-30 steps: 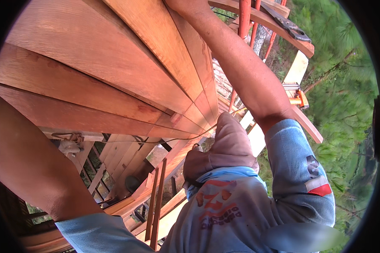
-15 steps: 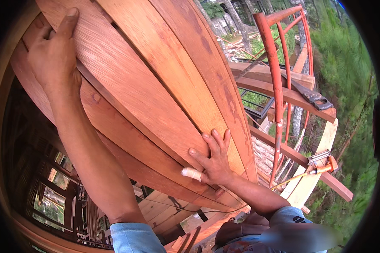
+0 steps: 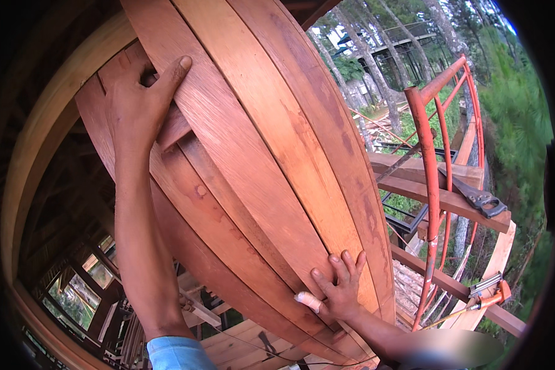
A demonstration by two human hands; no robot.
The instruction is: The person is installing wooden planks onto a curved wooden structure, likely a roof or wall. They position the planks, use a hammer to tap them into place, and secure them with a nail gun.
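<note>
The left hand point(image 3: 135, 98) laps its thumb over a long, straight-edged, fine-grained wooden plank point(image 3: 234, 142), whether clamped I cannot tell with fingers hidden, the plank slanting down under the right hand's point(image 3: 339, 293) spread fingers.

Daylight from the right brightens the planks point(image 3: 253, 148), while the left is dim and edges bend

No legible text, no readable signs
</note>
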